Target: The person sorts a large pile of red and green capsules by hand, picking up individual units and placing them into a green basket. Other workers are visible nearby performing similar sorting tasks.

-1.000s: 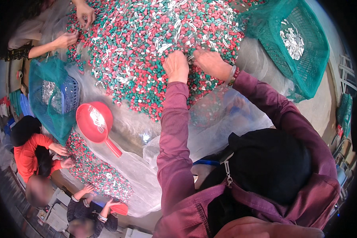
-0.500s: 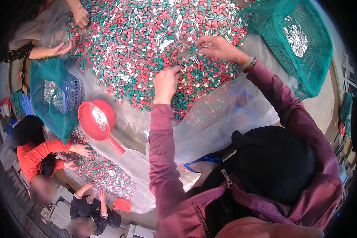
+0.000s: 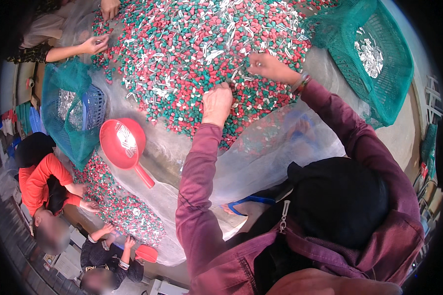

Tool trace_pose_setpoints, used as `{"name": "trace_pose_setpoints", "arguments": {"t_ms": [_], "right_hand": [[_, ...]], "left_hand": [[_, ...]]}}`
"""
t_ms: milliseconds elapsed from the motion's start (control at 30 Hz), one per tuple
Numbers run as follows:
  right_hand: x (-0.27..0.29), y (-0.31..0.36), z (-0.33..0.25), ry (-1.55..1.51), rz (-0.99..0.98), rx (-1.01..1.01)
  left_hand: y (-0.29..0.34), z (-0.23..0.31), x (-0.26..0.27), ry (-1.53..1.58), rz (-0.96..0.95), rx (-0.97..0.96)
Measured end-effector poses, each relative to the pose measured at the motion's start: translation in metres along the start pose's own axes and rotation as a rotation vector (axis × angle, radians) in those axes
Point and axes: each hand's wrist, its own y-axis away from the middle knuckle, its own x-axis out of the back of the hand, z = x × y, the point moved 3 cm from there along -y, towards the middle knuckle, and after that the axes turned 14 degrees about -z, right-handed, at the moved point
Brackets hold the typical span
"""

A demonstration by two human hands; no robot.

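A wide heap of small rounded red, green and white pieces [image 3: 182, 93] lies in front of me, with thin white strips mixed in. My left hand [image 3: 217, 104] rests on the near part of the heap, knuckles up; its fingers are bent, and whatever is under them is hidden. To its right, my right hand [image 3: 272, 68] hovers just over the pieces with curled fingers drawn together; anything held there is too small to make out.
A green net-lined basket [image 3: 386, 93] with white strips stands at the right. At the left are another netted basket [image 3: 94, 105] and a red long-handled scoop [image 3: 108, 140] holding white strips. Co-workers' hands [image 3: 96, 44] reach in from the left. Clear plastic sheeting [image 3: 275, 157] borders the heap.
My left hand has shifted slightly right and its fingers have drawn in under it. My right hand has curled its fingers closer and moved slightly. At the left, a co-worker's hand has moved toward the heap.
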Motion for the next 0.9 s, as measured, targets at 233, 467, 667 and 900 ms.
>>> {"name": "trace_pose_setpoints", "arguments": {"t_ms": [233, 467, 667, 900], "right_hand": [[0.026, 0.026, -0.016, -1.471, -0.326, 0.014], [-0.009, 0.000, -0.015, 0.185, -0.109, -0.004], [-0.016, -0.004, -0.010, 0.244, -0.130, -0.091], [0.040, 0.034, -0.030, -1.318, -0.189, 0.046]], "left_hand": [[0.013, -0.028, 0.016, 1.420, 0.203, 0.141], [0.012, -0.025, 0.031, 1.468, 0.064, 0.190], [0.022, -0.025, 0.064, 1.695, 0.178, 0.023], [0.012, -0.012, 0.052, 2.157, 0.005, -0.167]]}}
